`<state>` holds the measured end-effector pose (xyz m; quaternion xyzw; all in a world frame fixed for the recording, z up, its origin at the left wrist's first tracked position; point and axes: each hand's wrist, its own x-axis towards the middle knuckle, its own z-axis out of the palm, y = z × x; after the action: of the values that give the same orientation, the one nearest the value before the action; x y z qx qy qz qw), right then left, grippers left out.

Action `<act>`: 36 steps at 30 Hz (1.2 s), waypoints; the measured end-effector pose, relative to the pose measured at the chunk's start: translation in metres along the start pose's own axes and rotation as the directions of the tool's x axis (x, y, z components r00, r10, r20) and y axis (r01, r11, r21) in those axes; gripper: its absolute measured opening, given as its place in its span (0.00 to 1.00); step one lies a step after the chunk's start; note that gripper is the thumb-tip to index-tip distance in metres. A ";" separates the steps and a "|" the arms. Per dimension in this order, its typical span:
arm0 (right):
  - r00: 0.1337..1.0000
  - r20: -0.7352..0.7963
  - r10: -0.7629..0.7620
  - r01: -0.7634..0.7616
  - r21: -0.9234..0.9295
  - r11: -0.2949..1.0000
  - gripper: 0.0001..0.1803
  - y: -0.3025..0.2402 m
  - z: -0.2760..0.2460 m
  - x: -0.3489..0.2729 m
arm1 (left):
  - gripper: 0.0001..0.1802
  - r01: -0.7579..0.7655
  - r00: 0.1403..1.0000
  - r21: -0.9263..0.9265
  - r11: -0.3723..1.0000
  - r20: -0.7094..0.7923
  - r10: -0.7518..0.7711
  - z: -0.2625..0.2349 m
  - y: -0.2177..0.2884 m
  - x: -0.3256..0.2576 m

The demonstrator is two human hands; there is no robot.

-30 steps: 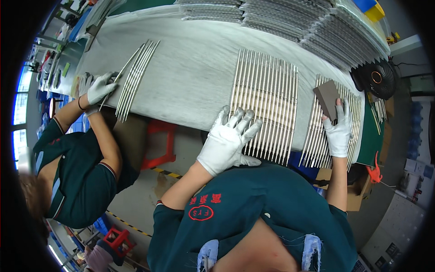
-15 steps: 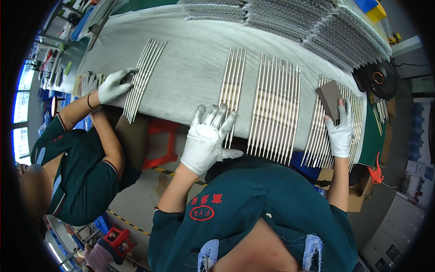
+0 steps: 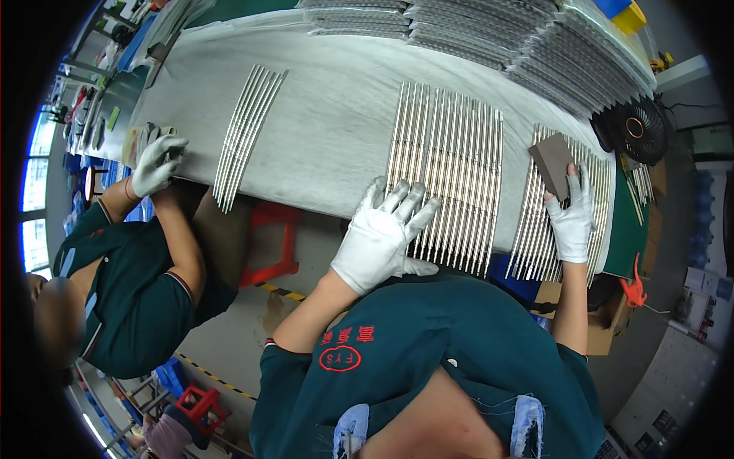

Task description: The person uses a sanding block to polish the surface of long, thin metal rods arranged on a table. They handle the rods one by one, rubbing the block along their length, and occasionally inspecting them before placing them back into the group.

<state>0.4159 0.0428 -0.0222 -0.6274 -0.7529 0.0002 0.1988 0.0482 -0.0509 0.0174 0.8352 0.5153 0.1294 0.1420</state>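
Note:
My left hand [image 3: 380, 239], in a white glove, lies with fingers spread over the lower left part of a row of slim silvery metal rods [image 3: 462, 164]. These rods lie side by side on the white-covered table [image 3: 329, 130], their near ends reaching over its front edge. In my right hand [image 3: 572, 229], also gloved but with bare fingertips showing, is a grey-brown rectangular block [image 3: 553, 162], pinched between thumb and fingers. It rests over a second row of rods [image 3: 533, 233] at the right. I cannot make out the block's material.
At the left a co-worker's gloved hand [image 3: 158, 164] is near a small group of rods [image 3: 248, 138]. Stacks of ridged grey trays [image 3: 474, 38] line the back. A black fan [image 3: 634, 130] stands at the right, a red trigger tool [image 3: 633, 287] below it. A red stool [image 3: 274, 241] is under the table.
My left hand has moved right, and the narrow group of rods beneath it now lies against the larger middle row. The co-worker's hand has drawn back left from their rods. My right hand barely moved.

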 end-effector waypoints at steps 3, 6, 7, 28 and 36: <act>1.000 -0.002 0.013 -0.013 -0.009 1.000 0.39 -0.001 -0.001 0.000 | 0.59 0.025 1.000 0.028 0.999 -0.003 -0.025 -0.004 -0.007 -0.007; 0.999 0.012 0.042 -0.042 0.002 0.999 0.39 -0.002 0.000 -0.002 | 0.59 0.052 0.998 0.087 0.995 -0.025 -0.050 -0.010 -0.015 -0.019; 0.999 0.006 0.038 -0.038 -0.014 0.999 0.40 -0.001 0.000 -0.003 | 0.59 0.091 0.996 0.106 0.990 -0.001 -0.091 -0.013 -0.018 -0.023; 0.999 -0.042 -0.009 0.005 -0.085 0.996 0.39 -0.002 -0.001 -0.002 | 0.58 -0.141 0.987 0.038 0.989 0.082 0.137 0.007 0.014 0.021; 0.999 0.016 0.052 -0.051 -0.046 0.998 0.39 -0.006 -0.004 -0.001 | 0.59 -0.018 0.999 0.049 0.999 0.050 0.015 -0.008 -0.008 -0.005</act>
<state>0.4114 0.0399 -0.0174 -0.6510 -0.7379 -0.0064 0.1780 0.0369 -0.0509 0.0218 0.8456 0.5077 0.0970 0.1332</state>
